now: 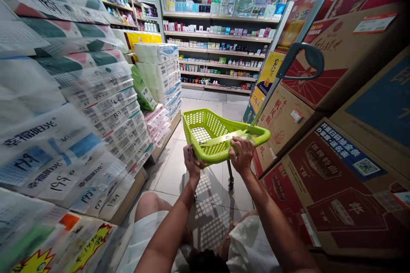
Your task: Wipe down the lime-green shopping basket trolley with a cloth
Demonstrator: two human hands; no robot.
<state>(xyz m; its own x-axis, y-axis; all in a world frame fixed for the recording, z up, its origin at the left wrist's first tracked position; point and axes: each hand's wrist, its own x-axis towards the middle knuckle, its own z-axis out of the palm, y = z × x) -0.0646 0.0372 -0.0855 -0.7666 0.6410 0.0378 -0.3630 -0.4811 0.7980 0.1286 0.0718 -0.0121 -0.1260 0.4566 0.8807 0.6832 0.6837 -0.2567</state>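
Both hands grip a lime-green plastic shopping cart (220,140): the right hand (242,153) curls over its smooth, rounded near rim, while the left hand (192,163) closes around the near left corner, fingertips partly hidden and shadowed. The latticed basket stands on pale floor tiles (168,166), its wheels mostly obscured. Film-wrapped tissue packs (105,94) at left and printed cardboard cartons (346,209) at right run out of frame. Beyond, shelves (218,37) carry small boxes too fine to read.
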